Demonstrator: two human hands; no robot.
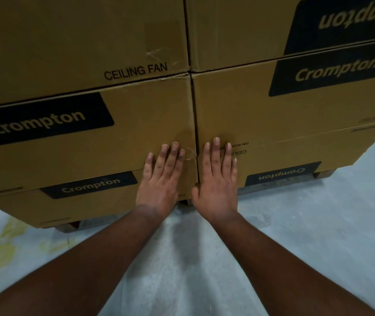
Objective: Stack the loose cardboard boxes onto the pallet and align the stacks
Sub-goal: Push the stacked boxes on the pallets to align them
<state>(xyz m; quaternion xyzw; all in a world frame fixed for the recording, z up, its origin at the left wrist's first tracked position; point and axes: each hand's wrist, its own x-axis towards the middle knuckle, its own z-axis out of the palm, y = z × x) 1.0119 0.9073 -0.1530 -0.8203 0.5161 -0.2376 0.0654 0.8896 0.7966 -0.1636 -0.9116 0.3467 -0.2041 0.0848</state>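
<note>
Head view puts me right up against 2 side-by-side stacks of brown cardboard ceiling-fan boxes with black brand labels, the left stack (79, 133) and the right stack (296, 106), both resting on a wooden pallet (318, 175) that only peeks out at the bottom edges above the pale grey concrete floor (318, 236). My left hand (160, 179) lies flat with fingers straight and spread, holding nothing, pressed over the joint between the left stack's lowest 2 boxes; my right hand (217, 179) is likewise flat and unclenched against the right stack's bottom box (273, 165), just beside the vertical seam (195, 133). I read this as a squaring-up push. What worries me: on the left, the bottom box (45, 201) sits visibly offset from the one above it (a step shows along their joint), so an uneven shove low down could slide 1 layer while the upper boxes lag, leaving the column leaning or tipping. Pushing harder on 1 side could also open the seam, and a palm near an edge might crush the corner. Whether the far side has any overhang I cannot tell.
</note>
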